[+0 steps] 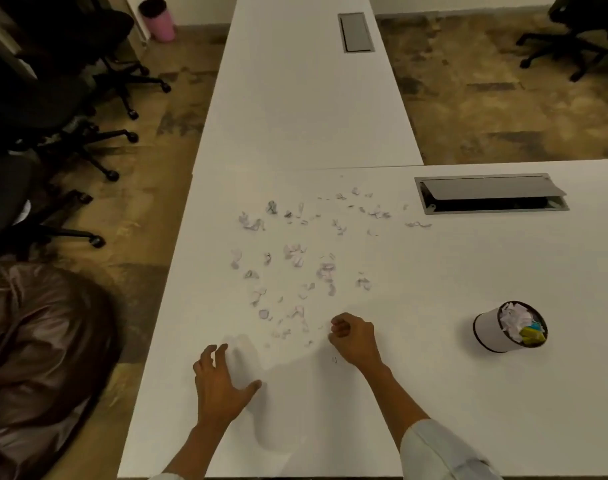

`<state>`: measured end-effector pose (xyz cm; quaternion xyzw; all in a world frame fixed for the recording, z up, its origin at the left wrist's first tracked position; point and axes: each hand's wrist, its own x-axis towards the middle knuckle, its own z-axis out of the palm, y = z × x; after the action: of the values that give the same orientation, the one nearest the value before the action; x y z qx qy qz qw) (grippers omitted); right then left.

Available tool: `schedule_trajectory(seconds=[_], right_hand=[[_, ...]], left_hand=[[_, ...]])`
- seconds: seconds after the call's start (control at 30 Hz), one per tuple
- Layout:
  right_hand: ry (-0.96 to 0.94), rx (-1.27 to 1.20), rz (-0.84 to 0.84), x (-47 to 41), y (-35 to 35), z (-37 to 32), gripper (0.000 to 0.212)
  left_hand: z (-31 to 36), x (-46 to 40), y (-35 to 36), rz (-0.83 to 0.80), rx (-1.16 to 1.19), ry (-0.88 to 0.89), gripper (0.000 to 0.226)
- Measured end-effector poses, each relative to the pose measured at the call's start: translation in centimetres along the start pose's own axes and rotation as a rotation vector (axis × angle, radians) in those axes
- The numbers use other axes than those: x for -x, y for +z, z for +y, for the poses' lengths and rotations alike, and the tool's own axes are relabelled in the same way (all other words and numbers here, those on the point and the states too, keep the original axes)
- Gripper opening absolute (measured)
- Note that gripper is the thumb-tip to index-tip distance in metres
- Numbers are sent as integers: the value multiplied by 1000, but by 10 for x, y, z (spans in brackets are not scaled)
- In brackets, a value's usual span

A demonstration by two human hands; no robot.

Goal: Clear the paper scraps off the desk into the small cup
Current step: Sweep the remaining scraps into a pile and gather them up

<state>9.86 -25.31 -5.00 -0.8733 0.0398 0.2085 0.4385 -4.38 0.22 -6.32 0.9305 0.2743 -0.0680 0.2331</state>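
On the white desk (pixel 434 393) many small paper scraps (pixel 295 252) lie scattered, from the middle of the desk toward the far side, some reaching near the open cable box (pixel 491 194) at the far right. The small cup (pixel 492 332) stands at the right, well apart from the scraps, and it is already filled with white paper and something yellow and blue.

The left hand (pixel 221 384) is near the left edge of the desk, with fingers spread wide, holding nothing. The right hand (pixel 354 337) is at the near end of the scraps, its fingers curled in; I cannot tell if it holds a scrap.
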Motion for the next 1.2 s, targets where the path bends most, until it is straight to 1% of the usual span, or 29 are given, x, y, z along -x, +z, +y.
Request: schedule_trajectory(seconds=[0.07, 0.13, 0.2, 0.23, 0.33, 0.5, 0.57, 0.63, 0.73, 0.8, 0.83, 0.93, 1.0, 1.07, 1.2], right_hand=[[20, -42, 84, 8, -5, 4, 22], [84, -72, 167, 20, -12, 15, 27], [175, -71, 191, 32, -15, 27, 33], [215, -57, 172, 38, -14, 31, 35], [280, -21, 101, 45, 0, 33, 40], [259, -52, 170, 24, 28, 8, 37], [232, -68, 175, 10, 39, -6, 35], [196, -87, 169, -3, 48, -18, 34], [144, -109, 93, -20, 54, -35, 34], [120, -144, 58, -28, 49, -40, 33], [115, -162, 89, -31, 42, -40, 31], [168, -205, 347, -40, 2, -24, 23], [245, -161, 469, -47, -34, -7, 23], [310, -74, 480, -55, -66, 10, 28], [315, 98, 345, -79, -96, 24, 41]], left_hand=[[-19, 0, -7, 16, -18, -48, 110], [-35, -1, -12, 1, -5, -138, 113], [-45, -3, -15, -19, 71, -239, 113], [-47, -4, -15, -30, 104, -267, 110], [-41, -10, -12, -61, 125, -259, 99], [-8, -30, -9, -68, 256, -198, 71], [10, -40, -7, -83, 345, -188, 60], [30, -48, -4, -140, 474, -209, 54], [56, -62, -1, -290, 694, -259, 56], [65, -70, -1, -320, 825, -283, 54], [66, -75, -3, -301, 858, -284, 52], [58, -93, -20, -167, 823, -278, 49], [47, -111, -36, -80, 796, -292, 55], [36, -132, -50, -78, 762, -296, 65], [36, -175, -66, -197, 672, -323, 77]])
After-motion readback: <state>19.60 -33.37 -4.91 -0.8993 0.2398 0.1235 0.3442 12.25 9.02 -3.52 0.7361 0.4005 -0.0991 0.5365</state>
